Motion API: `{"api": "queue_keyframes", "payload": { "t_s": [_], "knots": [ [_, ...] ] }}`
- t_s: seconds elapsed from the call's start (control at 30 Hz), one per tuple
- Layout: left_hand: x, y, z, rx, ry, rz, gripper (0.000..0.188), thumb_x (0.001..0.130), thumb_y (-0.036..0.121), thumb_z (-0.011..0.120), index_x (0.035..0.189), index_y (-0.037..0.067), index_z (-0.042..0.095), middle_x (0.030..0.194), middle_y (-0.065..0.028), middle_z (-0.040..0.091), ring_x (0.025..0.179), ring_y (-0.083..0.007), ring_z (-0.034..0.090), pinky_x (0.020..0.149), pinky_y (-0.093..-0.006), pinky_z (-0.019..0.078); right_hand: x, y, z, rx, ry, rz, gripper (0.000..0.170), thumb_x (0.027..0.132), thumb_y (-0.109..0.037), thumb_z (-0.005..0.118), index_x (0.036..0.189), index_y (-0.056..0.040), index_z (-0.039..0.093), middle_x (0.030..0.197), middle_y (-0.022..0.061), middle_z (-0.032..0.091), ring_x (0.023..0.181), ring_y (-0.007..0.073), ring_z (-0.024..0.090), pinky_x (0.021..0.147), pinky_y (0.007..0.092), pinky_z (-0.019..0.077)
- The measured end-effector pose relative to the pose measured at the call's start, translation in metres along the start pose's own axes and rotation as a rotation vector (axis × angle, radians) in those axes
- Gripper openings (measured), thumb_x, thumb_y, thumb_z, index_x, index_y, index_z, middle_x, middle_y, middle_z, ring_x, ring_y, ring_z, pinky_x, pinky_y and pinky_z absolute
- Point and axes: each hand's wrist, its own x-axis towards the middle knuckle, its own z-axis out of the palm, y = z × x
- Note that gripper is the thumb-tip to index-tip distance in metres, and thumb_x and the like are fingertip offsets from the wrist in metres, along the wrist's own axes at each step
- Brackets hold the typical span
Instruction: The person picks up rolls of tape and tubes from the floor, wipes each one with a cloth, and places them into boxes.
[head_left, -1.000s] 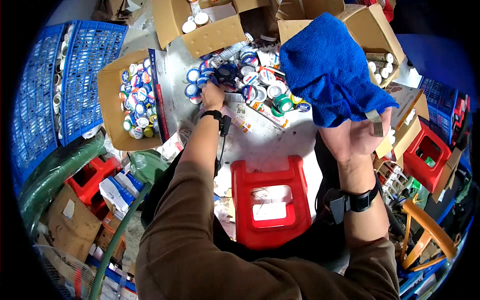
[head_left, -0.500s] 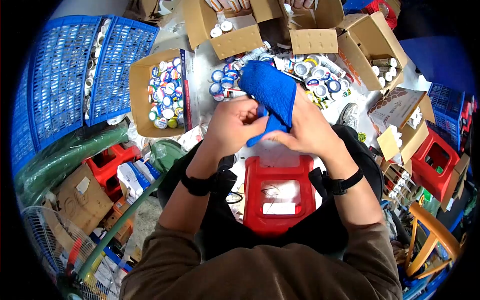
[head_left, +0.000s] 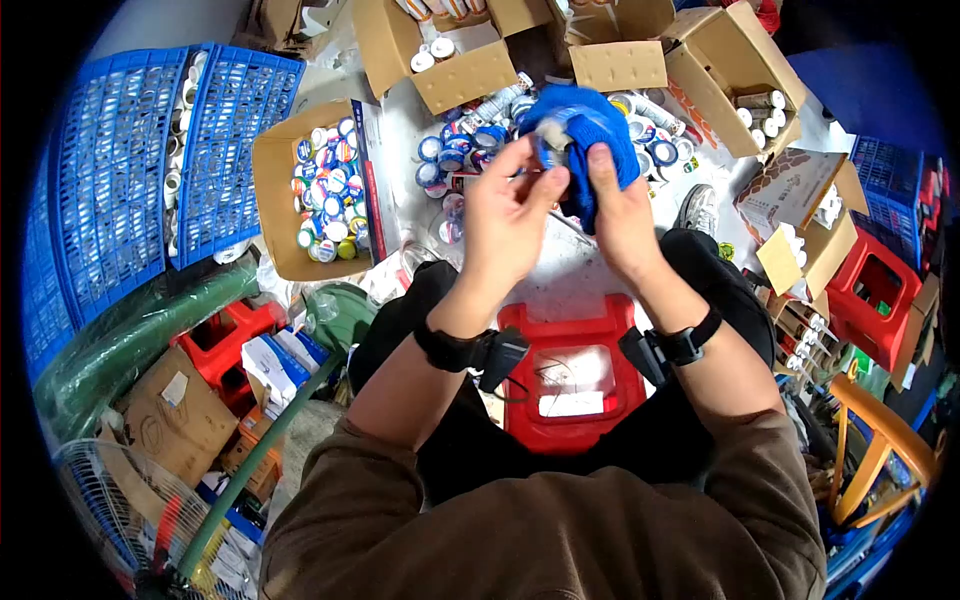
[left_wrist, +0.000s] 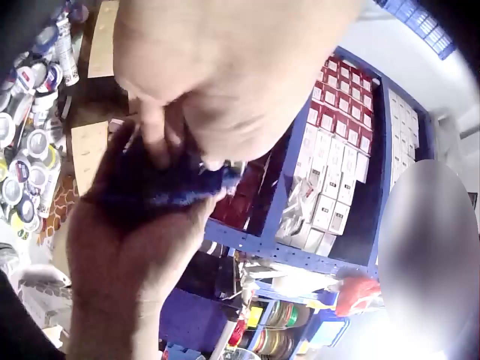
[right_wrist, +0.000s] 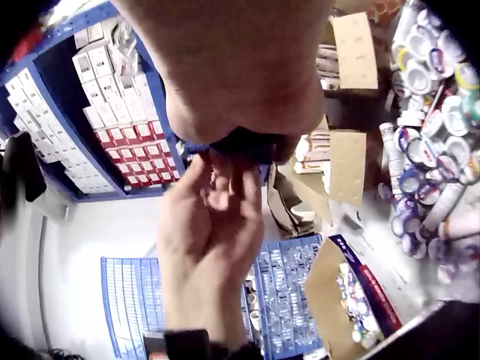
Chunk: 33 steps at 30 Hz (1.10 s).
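Observation:
Before the person's chest, the right hand (head_left: 625,225) grips a bunched blue cloth (head_left: 605,125), its thumb lying over the folds. Against the cloth's left side, the left hand (head_left: 512,222) pinches a small round roll of tape (head_left: 551,137), blurred and partly covered by cloth and fingers. Both hands meet at the dark blue cloth (left_wrist: 161,176) in the left wrist view. From the right wrist side, the left fingers (right_wrist: 225,184) bend up toward the cloth, and the roll is hidden. Beyond the hands lies a heap of tape rolls (head_left: 432,160).
A cardboard box (head_left: 278,250) of rolls stands at the left, beside blue crates (head_left: 225,150). More cartons (head_left: 620,65) line the back, some holding white tubes (head_left: 765,120). A red stool (head_left: 570,425) sits between the knees. At the right stands an orange wooden chair (head_left: 885,430).
The left hand came back from the heap with a roll and met the right hand. The cloth, spread over the right palm earlier, is now bunched around the roll.

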Motion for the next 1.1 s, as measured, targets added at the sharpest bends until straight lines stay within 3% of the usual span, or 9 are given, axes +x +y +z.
{"api": "queue_keyframes", "payload": {
  "t_s": [0.1,0.17,0.3,0.43,0.53,0.63,0.73,0.83,1.1],
  "knots": [
    [0.017,0.000,-0.009,0.326,-0.137,-0.022,0.029,0.086,0.002,0.062,0.114,-0.004,0.061,0.102,-0.0094,0.065,0.087,-0.0152,0.066,0.077,-0.0250,0.0498,0.006,-0.004,-0.001,0.006,-0.056,-0.054,0.026,0.099,-0.026,0.058,0.104,-0.0007,0.065,0.097,0.0045,0.067,0.092,0.0134,0.061,0.084,0.0288,0.0477],
    [0.032,0.005,-0.024,0.875,-0.069,0.386,0.023,0.084,0.007,0.063,0.105,-0.004,0.066,0.101,-0.0113,0.065,0.087,-0.0181,0.067,0.077,-0.0277,0.0507,0.019,-0.013,-0.009,-0.200,-0.154,-0.130,0.022,0.096,-0.022,0.062,0.103,-0.0010,0.065,0.097,0.0074,0.068,0.095,0.0150,0.063,0.084,0.0310,0.0487],
    [0.033,0.027,-0.026,0.557,-0.155,0.050,0.028,0.091,0.024,0.068,0.099,-0.003,0.069,0.088,-0.0107,0.065,0.075,-0.0209,0.063,0.068,-0.0293,0.0496,0.029,-0.041,-0.027,-0.754,-0.353,-0.308,0.027,0.090,-0.025,0.068,0.101,-0.0009,0.063,0.085,0.0172,0.067,0.079,0.0327,0.067,0.071,0.0370,0.0518],
    [0.029,0.013,-0.028,0.512,-0.166,0.006,0.029,0.094,0.026,0.066,0.101,-0.002,0.067,0.084,-0.0057,0.063,0.072,-0.0111,0.060,0.064,-0.0257,0.0497,0.024,-0.035,-0.025,-0.798,-0.394,-0.261,0.033,0.097,-0.035,0.059,0.102,-0.0021,0.063,0.078,0.0108,0.067,0.073,0.0258,0.067,0.067,0.0359,0.0512],
    [0.020,-0.001,-0.007,0.172,-0.045,-0.086,0.028,0.096,0.026,0.063,0.103,-0.001,0.066,0.091,-0.0034,0.063,0.080,-0.0089,0.061,0.069,-0.0248,0.0528,0.017,-0.013,-0.014,-0.308,-0.133,-0.028,0.043,0.104,-0.042,0.044,0.110,-0.0028,0.062,0.085,0.0046,0.067,0.075,0.0157,0.062,0.067,0.0330,0.0503],
    [0.018,-0.009,0.000,0.071,0.036,-0.109,0.029,0.096,0.023,0.063,0.111,-0.001,0.064,0.102,-0.0053,0.062,0.086,-0.0110,0.062,0.075,-0.0260,0.0540,0.017,0.000,-0.003,-0.087,-0.033,-0.008,0.050,0.105,-0.045,0.036,0.128,-0.0032,0.053,0.117,0.0061,0.061,0.107,0.0136,0.057,0.094,0.0295,0.0459],
    [0.033,-0.007,-0.022,0.933,-0.010,0.448,0.044,0.088,0.018,0.071,0.127,0.001,0.059,0.111,-0.0182,0.060,0.084,-0.0212,0.064,0.069,-0.0294,0.0537,0.032,-0.004,-0.005,-0.221,-0.142,-0.109,0.041,0.104,-0.038,0.044,0.119,-0.0034,0.060,0.101,0.0054,0.067,0.089,0.0109,0.060,0.080,0.0278,0.0489],
    [0.034,-0.002,-0.029,0.387,-0.076,0.108,0.041,0.091,0.016,0.069,0.128,0.003,0.059,0.097,-0.0092,0.063,0.082,-0.0147,0.061,0.069,-0.0271,0.0521,0.030,-0.018,-0.003,-0.498,-0.198,-0.252,0.039,0.100,-0.037,0.052,0.111,-0.0023,0.064,0.092,0.0084,0.070,0.085,0.0112,0.064,0.075,0.0294,0.0506],
    [0.013,-0.017,-0.007,-0.068,0.284,-0.158,0.035,0.095,0.020,0.065,0.126,0.004,0.061,0.098,-0.0062,0.063,0.085,-0.0113,0.058,0.073,-0.0265,0.0500,0.012,-0.001,0.018,-0.184,0.199,0.308,0.069,0.101,-0.059,0.030,0.078,-0.0025,0.062,0.064,0.0035,0.057,0.062,0.0121,0.049,0.057,0.0324,0.0402]
  ]
}}
